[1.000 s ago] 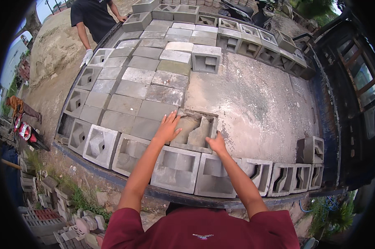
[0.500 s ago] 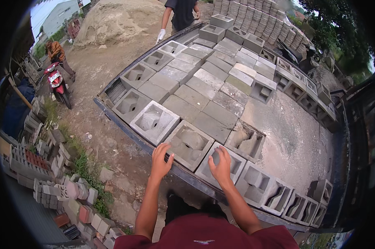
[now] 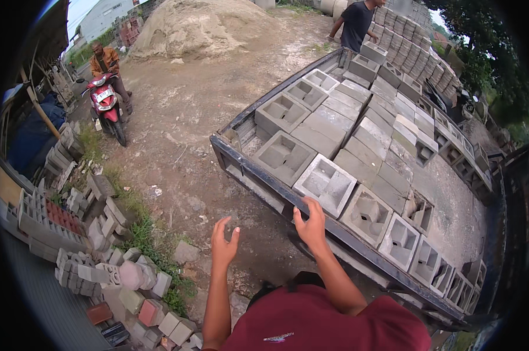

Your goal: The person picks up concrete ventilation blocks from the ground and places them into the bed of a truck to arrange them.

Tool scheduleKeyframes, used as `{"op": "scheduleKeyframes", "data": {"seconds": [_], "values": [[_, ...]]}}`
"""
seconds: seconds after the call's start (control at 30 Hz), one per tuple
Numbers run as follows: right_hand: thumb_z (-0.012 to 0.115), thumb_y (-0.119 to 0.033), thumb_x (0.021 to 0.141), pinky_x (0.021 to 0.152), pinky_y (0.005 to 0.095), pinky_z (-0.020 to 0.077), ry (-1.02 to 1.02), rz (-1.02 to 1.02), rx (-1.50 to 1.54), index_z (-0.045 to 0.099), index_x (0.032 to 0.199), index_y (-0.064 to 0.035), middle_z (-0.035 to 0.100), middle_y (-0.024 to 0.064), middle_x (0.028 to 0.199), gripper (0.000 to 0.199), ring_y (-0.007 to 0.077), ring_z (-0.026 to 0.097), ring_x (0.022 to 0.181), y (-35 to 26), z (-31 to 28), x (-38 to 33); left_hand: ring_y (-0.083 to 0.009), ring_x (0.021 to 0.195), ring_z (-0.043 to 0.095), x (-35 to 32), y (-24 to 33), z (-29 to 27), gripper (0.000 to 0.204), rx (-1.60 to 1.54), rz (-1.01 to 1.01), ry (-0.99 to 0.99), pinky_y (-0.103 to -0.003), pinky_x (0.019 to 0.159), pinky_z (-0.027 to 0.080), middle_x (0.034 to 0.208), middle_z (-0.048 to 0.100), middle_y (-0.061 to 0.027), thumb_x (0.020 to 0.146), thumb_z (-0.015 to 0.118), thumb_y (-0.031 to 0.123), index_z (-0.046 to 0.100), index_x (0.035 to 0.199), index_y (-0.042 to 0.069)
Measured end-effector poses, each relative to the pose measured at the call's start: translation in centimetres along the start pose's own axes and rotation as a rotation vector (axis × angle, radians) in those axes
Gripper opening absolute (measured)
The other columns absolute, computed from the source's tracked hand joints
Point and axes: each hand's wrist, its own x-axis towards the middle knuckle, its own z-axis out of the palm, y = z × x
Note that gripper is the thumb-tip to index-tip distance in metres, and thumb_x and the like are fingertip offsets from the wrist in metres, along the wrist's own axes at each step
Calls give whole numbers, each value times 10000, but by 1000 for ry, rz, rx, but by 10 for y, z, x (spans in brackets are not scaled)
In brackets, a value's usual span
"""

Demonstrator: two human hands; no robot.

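Note:
My left hand (image 3: 224, 244) hangs in the air left of the truck bed, fingers curved and apart, holding nothing. Just outside the bed's metal side rail (image 3: 258, 177) is my right hand (image 3: 311, 223), also open and empty, closest to a pale hollow concrete block (image 3: 326, 185). To the right of that block, a second hollow block (image 3: 367, 216) and a third (image 3: 399, 240) line the same rail. Flat grey slabs (image 3: 317, 134) are packed across the middle of the bed.
A person in a dark shirt (image 3: 358, 26) stands beyond the bed's far corner. At the left, another person (image 3: 105, 61) is by a red motorbike (image 3: 105, 102). Loose bricks and blocks (image 3: 133, 275) lie at the lower left. Behind is a sand heap (image 3: 200, 29).
My view has swung left, so the truck bed sits farther right. My hands have come away from above the blocks to outside the rail. The dark-shirted person has shifted along the bed's far end.

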Motion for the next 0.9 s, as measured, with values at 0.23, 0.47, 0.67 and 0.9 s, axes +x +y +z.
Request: {"op": "scheduleKeyframes", "data": {"seconds": [0.23, 0.47, 0.67, 0.9], "values": [[665, -111, 793, 892, 411, 437, -66, -148, -40, 617, 999, 2, 613, 170, 1078, 239, 346, 568, 1035, -44, 135, 52, -313, 1090, 581, 89, -115, -73, 372, -11, -130, -30, -379, 950, 429, 1129, 622, -169, 834, 672, 185, 594, 1163, 32], [682, -130, 798, 713, 392, 465, -453, -108, 190, 642, 794, -18, 641, 128, 792, 119, 309, 617, 785, -91, 331, 124, -348, 1045, 594, 169, -264, -119, 356, 20, -319, 37, -403, 907, 455, 1078, 632, -196, 819, 691, 213, 605, 1102, 14], [692, -191, 805, 683, 415, 491, -640, -103, 81, 642, 773, -6, 635, 167, 781, 194, 334, 628, 743, -115, 525, 247, -331, 1000, 617, 313, -344, -165, 370, 135, -381, 99, -398, 887, 468, 1049, 645, -196, 822, 694, 242, 616, 1101, 14], [668, -274, 814, 758, 479, 481, -471, 108, -122, 649, 808, -29, 645, 180, 819, 246, 369, 623, 837, -94, 653, 380, -290, 1011, 625, 503, -428, -166, 377, 1, -461, 75, -378, 889, 473, 1034, 663, -186, 842, 680, 249, 610, 1097, -19]]}}
